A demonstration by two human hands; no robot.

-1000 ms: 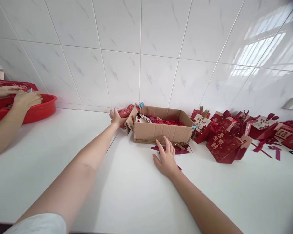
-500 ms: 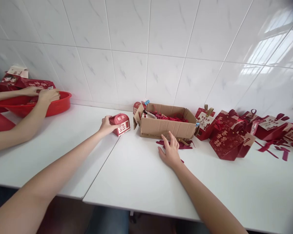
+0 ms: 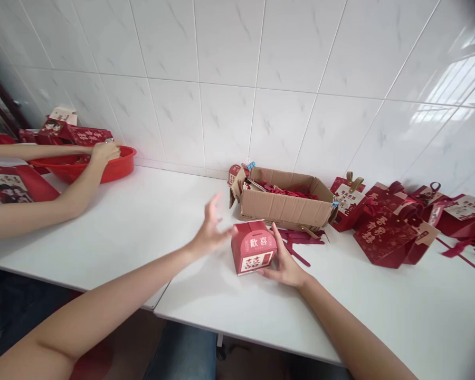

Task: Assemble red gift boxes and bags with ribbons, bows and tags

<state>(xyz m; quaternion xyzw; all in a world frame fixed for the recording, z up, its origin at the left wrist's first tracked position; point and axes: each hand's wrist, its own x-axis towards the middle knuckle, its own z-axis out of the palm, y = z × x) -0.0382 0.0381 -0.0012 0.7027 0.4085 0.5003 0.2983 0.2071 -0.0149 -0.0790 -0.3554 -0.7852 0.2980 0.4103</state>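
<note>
Red box point(image 3: 248, 253) upright between both hands' fingers; arched printed face toward the person, top running back from it; longer axis indeterminable. Right hand point(image 3: 288, 268): fingers clasp its right side. Left hand point(image 3: 209, 236): fingers spread, blurred, beside its left.

A red basin point(image 3: 119, 170) at left, near a marbled tile wall point(image 3: 227, 121) with a window's reflection point(image 3: 455, 84) at right

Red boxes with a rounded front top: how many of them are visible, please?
2. The first box is held by the right hand; the second box is by the wall, partly behind the carton. More may be hidden.
</note>
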